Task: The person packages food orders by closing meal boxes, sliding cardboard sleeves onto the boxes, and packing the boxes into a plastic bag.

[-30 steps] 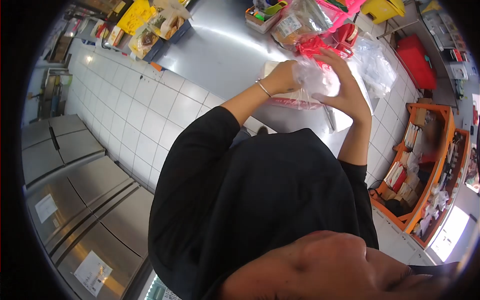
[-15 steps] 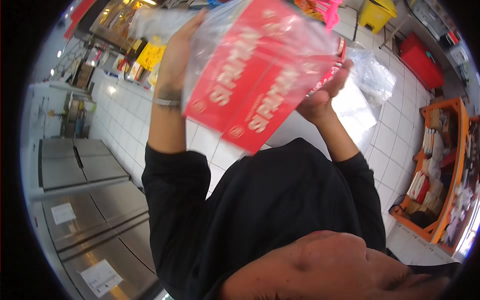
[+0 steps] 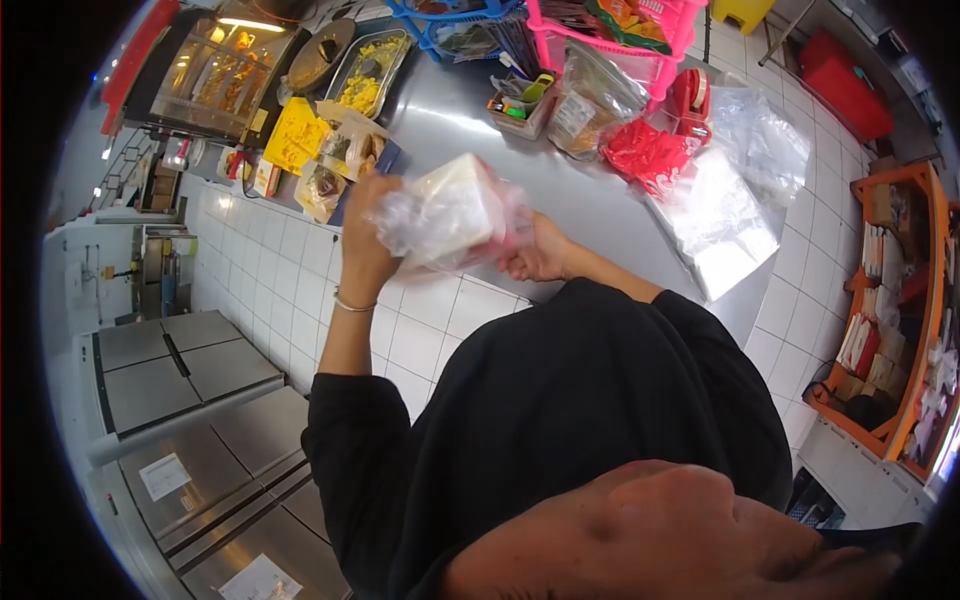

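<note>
A box (image 3: 462,205) with a white face and red edges sits inside a clear plastic bag (image 3: 402,222), held above the front edge of the steel table. My left hand (image 3: 370,225) is closed on the bunched plastic at the left end of the bag. At the other end my right hand (image 3: 538,250) has its fingers curled against the bag, close to the red side. The bag and the box are smeared by motion, so any knot or fold in the plastic cannot be made out.
On the steel table (image 3: 600,225) lie a stack of clear bags (image 3: 715,225), a red plastic bag (image 3: 648,155), a red tape dispenser (image 3: 690,100) and pink baskets (image 3: 670,35). Food trays (image 3: 368,72) stand at the back left. An orange shelf (image 3: 905,330) is at the right.
The bagged box has come down and away from the camera. Its red printed side has turned away and a white face shows. My hands have lowered with it, and the table is now visible.
</note>
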Demonstrator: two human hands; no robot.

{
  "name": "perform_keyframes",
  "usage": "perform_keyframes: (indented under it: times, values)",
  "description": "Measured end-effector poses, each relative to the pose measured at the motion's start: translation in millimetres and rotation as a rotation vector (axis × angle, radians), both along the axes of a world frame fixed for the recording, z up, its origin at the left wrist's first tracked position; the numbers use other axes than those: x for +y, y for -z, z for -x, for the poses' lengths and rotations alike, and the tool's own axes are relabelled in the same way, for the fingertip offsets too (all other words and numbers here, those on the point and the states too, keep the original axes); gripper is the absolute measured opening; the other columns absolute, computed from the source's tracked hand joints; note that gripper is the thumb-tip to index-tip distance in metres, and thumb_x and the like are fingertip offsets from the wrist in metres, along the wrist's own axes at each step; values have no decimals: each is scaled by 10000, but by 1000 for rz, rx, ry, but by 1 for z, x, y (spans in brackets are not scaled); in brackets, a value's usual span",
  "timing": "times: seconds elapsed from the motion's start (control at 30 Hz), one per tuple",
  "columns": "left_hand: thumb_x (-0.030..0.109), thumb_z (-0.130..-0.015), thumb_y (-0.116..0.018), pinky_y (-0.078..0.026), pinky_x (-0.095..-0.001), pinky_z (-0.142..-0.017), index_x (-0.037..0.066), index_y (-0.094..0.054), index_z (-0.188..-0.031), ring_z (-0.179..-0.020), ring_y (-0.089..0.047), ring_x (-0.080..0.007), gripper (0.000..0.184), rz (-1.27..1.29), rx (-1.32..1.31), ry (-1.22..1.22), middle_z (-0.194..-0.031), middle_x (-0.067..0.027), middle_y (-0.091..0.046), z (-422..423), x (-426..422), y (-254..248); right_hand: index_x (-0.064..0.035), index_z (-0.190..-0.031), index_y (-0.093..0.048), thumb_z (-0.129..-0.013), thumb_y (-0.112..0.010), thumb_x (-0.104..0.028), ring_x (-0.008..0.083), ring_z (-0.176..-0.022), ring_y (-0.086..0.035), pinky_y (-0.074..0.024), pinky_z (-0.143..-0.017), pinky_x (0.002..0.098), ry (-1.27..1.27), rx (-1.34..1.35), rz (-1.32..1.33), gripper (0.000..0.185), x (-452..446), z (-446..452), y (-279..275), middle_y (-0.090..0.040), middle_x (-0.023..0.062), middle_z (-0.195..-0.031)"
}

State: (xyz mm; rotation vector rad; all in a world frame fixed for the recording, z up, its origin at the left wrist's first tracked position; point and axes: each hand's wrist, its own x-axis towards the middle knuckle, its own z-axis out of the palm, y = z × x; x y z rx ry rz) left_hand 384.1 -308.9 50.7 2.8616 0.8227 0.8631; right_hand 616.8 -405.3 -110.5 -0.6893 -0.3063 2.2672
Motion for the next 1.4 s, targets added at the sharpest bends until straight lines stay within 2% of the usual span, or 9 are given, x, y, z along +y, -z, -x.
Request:
perform_keyframes:
  times: [0.07,0.37,0.5,0.6,0.7,0.8,1.1,1.3,1.4]
  values:
    - [75,-763,-686,-509,-466,-727,-3,-655,-1009,-790,-630,-418,261,248,38,-34,-1000,-197,-655,6,6,34,-58,-1271,-583,-971,-377,-671,211,-461,-613,-501,-469,293,32,-59,179,713,19,-14,31,-671,81,-709]
    - [71,-839,-609,-512,-460,-802,-9,-675,-1070,-899,-642,-440,254,436,-285,-254,-994,-225,-688,6,44,161,-8,-1100,-654,-940,-604,-105,134,-604,-639,-491,-487,275,794,-1710,-435,193,40,-90,-2,-683,76,-771]
    - [83,-871,-581,-483,-389,-660,-43,-671,-907,-693,-635,-297,159,539,-472,-329,-768,-157,-664,-29,56,168,-12,-1201,-628,-981,-520,-83,108,-603,-623,-495,-524,221,898,-1423,-292,255,65,-103,-13,-674,87,-896]
    - [81,-872,-599,-499,-426,-789,-33,-679,-1026,-882,-648,-387,208,773,-429,-325,-951,-208,-687,-27,65,164,-30,-1246,-618,-986,-535,-103,119,-585,-624,-496,-521,223,746,-1181,-249,283,91,-96,-17,-673,74,-935]
    - [72,-861,-598,-505,-430,-819,-35,-679,-1045,-921,-651,-402,228,881,-393,-251,-978,-220,-689,-19,68,153,-39,-1183,-667,-971,-602,-147,128,-657,-653,-480,-525,266,849,-1261,-285,247,124,-67,-15,-692,77,-909]
    - [82,-842,-611,-509,-430,-820,-45,-668,-1049,-912,-653,-403,250,984,-390,-230,-963,-224,-686,-12,68,159,-32,-1168,-681,-956,-639,-151,150,-758,-668,-488,-605,286,855,-1776,-640,246,145,-51,-15,-682,96,-944]
    - [130,-800,-662,-526,-416,-815,-75,-605,-1145,-879,-677,-387,406,978,-272,-203,-956,-226,-691,-14,84,148,-37,-1155,-706,-902,-641,-14,268,-910,-682,-540,-820,351,727,-1872,-989,262,189,-34,-10,-703,122,-1069]
    - [146,-785,-686,-540,-395,-796,-78,-599,-1144,-843,-687,-389,432,1003,-272,-202,-947,-217,-698,-12,89,148,-68,-1044,-729,-849,-650,-13,283,-939,-664,-514,-821,396,769,-1993,-922,218,167,-44,5,-705,113,-1053]
    - [141,-779,-688,-541,-391,-759,-66,-604,-1119,-817,-686,-388,407,885,-298,-122,-919,-207,-695,-10,91,157,-96,-974,-731,-803,-664,-48,267,-908,-628,-458,-789,420,549,-2399,-913,190,168,-65,-14,-672,82,-949]
